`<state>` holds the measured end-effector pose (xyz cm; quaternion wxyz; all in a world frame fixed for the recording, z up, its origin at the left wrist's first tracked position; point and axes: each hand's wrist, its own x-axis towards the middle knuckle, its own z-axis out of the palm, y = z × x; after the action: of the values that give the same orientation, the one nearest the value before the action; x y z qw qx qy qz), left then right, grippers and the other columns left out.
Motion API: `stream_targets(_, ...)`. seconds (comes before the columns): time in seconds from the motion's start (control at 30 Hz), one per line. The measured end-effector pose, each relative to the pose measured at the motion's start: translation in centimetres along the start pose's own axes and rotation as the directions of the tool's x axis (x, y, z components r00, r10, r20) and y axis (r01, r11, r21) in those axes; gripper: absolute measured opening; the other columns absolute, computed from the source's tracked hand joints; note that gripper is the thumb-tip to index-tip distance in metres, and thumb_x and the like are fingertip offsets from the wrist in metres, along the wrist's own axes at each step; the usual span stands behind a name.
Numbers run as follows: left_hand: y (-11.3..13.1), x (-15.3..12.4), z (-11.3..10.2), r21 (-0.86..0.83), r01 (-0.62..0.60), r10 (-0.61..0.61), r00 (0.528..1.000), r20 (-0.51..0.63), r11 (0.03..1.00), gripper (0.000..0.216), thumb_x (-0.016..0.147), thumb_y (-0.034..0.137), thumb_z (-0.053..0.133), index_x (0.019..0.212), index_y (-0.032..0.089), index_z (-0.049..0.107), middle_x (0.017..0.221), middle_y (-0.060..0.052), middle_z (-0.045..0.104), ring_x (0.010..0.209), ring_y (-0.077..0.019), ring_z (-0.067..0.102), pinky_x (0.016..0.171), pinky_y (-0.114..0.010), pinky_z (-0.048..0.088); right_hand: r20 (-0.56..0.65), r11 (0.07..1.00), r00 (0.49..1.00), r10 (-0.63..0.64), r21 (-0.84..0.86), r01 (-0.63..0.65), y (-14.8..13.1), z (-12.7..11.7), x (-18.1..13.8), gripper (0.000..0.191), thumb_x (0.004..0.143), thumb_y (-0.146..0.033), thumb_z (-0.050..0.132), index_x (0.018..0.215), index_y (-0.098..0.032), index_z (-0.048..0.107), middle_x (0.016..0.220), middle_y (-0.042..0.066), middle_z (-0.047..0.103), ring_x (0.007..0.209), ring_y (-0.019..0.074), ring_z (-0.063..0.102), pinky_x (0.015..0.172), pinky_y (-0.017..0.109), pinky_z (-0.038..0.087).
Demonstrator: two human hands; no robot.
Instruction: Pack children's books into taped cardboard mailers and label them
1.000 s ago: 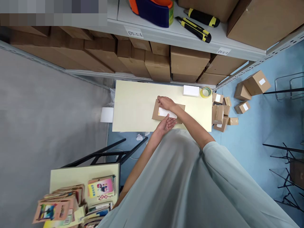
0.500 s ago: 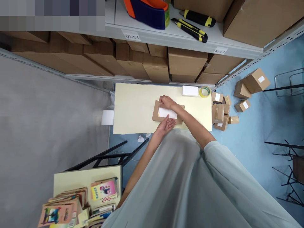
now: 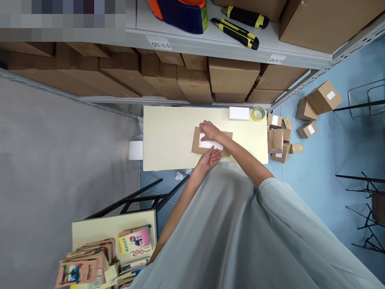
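Note:
A small flat cardboard box (image 3: 196, 141) lies on the pale yellow table, close to my body. On its top is a white label (image 3: 217, 145), partly covered by my hands. My right hand (image 3: 210, 131) is over the box's upper side, fingers bent down and thumb spread apart from them, touching the label's left part. Whether the fingertips press on it is hard to see. At the box's near edge rests my left hand (image 3: 211, 157), palm turned up and fingers loosely spread, with nothing in it.
On the table (image 3: 168, 138) stand a white box (image 3: 239, 113) and a tape roll (image 3: 258, 114). Several cartons (image 3: 276, 140) are piled on the floor at right. A shelf above holds cutters (image 3: 237, 34) and a blue-orange tape dispenser (image 3: 182, 15). Books (image 3: 87, 261) cover a side table.
My right thumb has come away from the bent fingers and now shows over the label. My left hand stays at the near edge. The whole view has shifted slightly.

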<state>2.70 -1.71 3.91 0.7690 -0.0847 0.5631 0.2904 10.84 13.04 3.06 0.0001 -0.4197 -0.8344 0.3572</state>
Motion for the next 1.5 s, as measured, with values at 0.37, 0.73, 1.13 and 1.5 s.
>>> stream_targets(0.37, -0.1, -0.3, 0.1, 0.023, -0.017, 0.017, 1.000, 0.003, 1.000, 0.016, 0.102, 0.032, 0.069, 0.097, 0.017, 0.071, 0.102, -0.010, 0.082, 0.084, -0.0183, 0.080, 0.077, -0.026, 0.061, -0.050, 0.992, 0.998, 0.031, -0.121, -0.037, -0.6, 0.1, -2.9, 0.063, 0.071, -0.025, 0.099, 0.121, -0.019, 0.060, 0.134, 0.015, 0.057, 0.129, 0.0342, 0.051, 0.109, 0.049, 0.048)
stream_targets(0.73, -0.3, 0.1, 0.0, 0.087, -0.033, 0.036, 0.999, -0.037, 0.996, 0.035, 0.106, 0.047, 0.059, 0.103, 0.016, 0.073, 0.112, -0.015, 0.081, 0.093, -0.0217, 0.080, 0.081, -0.029, 0.060, -0.208, 0.969, 0.947, 0.246, 0.073, -0.236, 2.2, 0.0, -7.5, 0.030, 0.110, -0.023, 0.047, 0.133, -0.017, 0.065, 0.131, 0.014, 0.064, 0.124, 0.0294, 0.057, 0.109, 0.042, 0.047)
stream_targets(1.13, -0.3, -0.3, 0.1, 0.110, -0.042, 0.048, 0.998, -0.045, 0.993, 0.054, 0.103, 0.067, 0.053, 0.102, 0.017, 0.073, 0.104, -0.017, 0.082, 0.094, -0.0262, 0.081, 0.082, -0.031, 0.061, -0.241, 0.986, 0.956, 0.166, 0.038, -0.162, 3.0, 1.2, -13.4, 0.072, 0.090, -0.024, 0.079, 0.155, -0.015, 0.050, 0.166, 0.023, 0.042, 0.157, 0.0371, 0.036, 0.127, 0.056, 0.034)
stream_targets(1.5, -0.6, 0.0, 0.0, 0.143, -0.060, 0.070, 0.995, -0.066, 0.988, 0.054, 0.102, 0.068, 0.054, 0.096, 0.017, 0.073, 0.102, -0.017, 0.082, 0.095, -0.0261, 0.081, 0.083, -0.031, 0.060, -0.160, 0.973, 0.960, 0.228, 0.016, -0.228, 3.1, 0.1, -12.8, 0.083, 0.085, -0.026, 0.084, 0.159, -0.017, 0.047, 0.159, 0.021, 0.052, 0.146, 0.0378, 0.049, 0.123, 0.055, 0.034)
